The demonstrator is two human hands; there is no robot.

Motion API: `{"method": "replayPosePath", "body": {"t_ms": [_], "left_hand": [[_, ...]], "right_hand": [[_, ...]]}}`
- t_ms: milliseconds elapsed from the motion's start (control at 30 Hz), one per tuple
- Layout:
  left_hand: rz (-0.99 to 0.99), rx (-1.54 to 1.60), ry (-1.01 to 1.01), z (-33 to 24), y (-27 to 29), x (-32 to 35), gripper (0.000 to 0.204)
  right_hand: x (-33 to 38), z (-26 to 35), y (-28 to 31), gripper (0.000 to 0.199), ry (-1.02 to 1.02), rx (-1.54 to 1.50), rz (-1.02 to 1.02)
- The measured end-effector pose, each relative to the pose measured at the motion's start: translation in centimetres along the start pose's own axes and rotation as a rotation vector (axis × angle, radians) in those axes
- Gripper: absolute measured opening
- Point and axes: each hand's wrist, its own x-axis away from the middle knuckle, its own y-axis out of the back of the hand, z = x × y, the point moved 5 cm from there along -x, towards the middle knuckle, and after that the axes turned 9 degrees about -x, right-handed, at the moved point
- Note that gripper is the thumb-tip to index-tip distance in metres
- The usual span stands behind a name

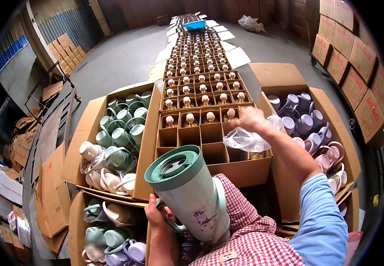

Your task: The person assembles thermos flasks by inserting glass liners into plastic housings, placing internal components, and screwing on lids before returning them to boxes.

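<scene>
A pale green jug shell [191, 193] sits tilted against the person's chest, its darker green rim and open mouth turned up and to the left. The left hand [155, 216] grips it from below, fingers curled around the green handle at its lower left side. The jug's body carries a faint purple pattern and rests on the red checked apron [249, 235].

The right hand [250, 119] reaches forward over a divided carton [209, 146] and closes on the top of a clear plastic bag [246, 139], pinching it so that it hangs crumpled above the carton's right-hand cells. The hand is blurred, so the exact finger hold cannot be made out. The sleeve on that arm is blue.

The carton's near cells are bare, while the rows further back hold silver bottle liners [209, 117] with pale caps. More such filled cartons run in a long line away across the grey floor to a blue tub [195, 25] at the far end.

To the left, an open box [83, 133] holds green and cream jug shells, with another box of mixed shells just below it. To the right, a further open box [347, 150] holds purple and pink shells. Sealed brown cartons [351, 48] are stacked along the right wall.
</scene>
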Motion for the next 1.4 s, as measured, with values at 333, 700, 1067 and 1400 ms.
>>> {"method": "replayPosePath", "body": {"t_ms": [333, 700, 1067, 1400], "left_hand": [[-0.11, -0.455, -0.598, -7.2, -0.7, -13.6, 0.078], [-0.347, -0.28, -0.71, -8.4, 0.5, -6.7, 0.013], [-0.467, -0.763, -1.269, -7.7, 1.3, 3.9, 0.01], [-0.451, 0.412, -0.157, 6.4, 7.7, 1.1, 0.012]], "right_hand": [[1.8, 12.1, -6.4, 0.011, 0.401, -1.531, 0.453], [7.1, 9.8, -3.1, 0.018, 0.415, -2.153, 0.321], [14.9, 13.2, -1.5, 0.02, 1.063, -1.22, 0.693], [21.3, 10.0, -3.0, 0.053, 0.941, -0.822, 0.912]]}}
